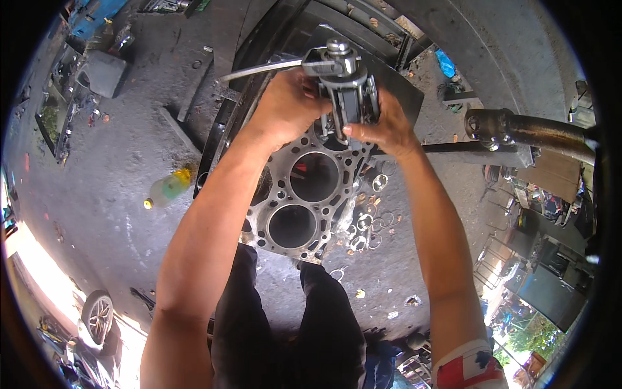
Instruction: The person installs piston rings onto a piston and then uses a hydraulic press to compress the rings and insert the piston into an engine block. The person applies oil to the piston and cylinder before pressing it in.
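Observation:
Over the far end of an engine block stands a steel tool that looks like a cylinder hone, with upright bars and a stacked top. A long flat metal handle reaches left from its top. My left hand is closed at the tool's left side, just under the handle; its fingertips are partly hidden. Gripping the right side is my right hand, its thumb across the lower front of the bars. Round open bores show in the block; the tool's lower end hides part of the farthest one.
A bottle with a yellow cap lies on the floor at left. Several metal rings lie right of the block. A thick pipe juts in from the right. Metal bars lie at upper left, and a wheel stands at lower left.

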The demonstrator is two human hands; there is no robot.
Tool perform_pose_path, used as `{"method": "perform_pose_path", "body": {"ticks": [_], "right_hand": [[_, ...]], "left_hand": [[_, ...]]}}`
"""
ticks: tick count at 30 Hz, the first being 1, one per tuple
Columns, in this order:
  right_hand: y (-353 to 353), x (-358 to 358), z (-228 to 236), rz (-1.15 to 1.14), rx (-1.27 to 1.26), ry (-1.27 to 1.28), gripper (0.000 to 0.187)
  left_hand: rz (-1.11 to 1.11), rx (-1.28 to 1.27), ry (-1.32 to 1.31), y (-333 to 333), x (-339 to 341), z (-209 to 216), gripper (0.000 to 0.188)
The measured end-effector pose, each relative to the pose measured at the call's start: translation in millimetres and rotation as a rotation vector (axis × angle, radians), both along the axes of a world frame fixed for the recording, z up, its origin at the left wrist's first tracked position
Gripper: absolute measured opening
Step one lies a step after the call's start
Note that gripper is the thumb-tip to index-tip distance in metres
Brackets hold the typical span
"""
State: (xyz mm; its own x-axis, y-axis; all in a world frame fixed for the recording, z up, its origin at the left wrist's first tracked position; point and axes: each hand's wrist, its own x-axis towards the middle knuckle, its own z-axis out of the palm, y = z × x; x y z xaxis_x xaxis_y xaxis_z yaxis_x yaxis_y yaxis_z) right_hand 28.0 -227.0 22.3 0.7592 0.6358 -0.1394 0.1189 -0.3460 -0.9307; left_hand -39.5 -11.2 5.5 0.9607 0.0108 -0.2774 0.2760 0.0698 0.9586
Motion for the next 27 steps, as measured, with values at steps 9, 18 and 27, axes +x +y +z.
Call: {"method": "perform_pose_path", "body": {"ticks": [9, 18, 27], "right_hand": [[-5, -17, -26, 0.015, 0.040, -0.260, 0.094], [-4, -24, -37, -0.101, 0.201, -0.054, 0.094], [-5, -28, -38, -0.104, 0.222, -0.110, 0.096]], "left_hand": [[-0.026, 0.233, -0.118, -4, -10, -11, 0.040], [-0.211, 0.193, -0.179, 5, 3, -2, 0.052], [-0.323, 0.148, -0.212, 15, 17, 4, 0.051]]}}
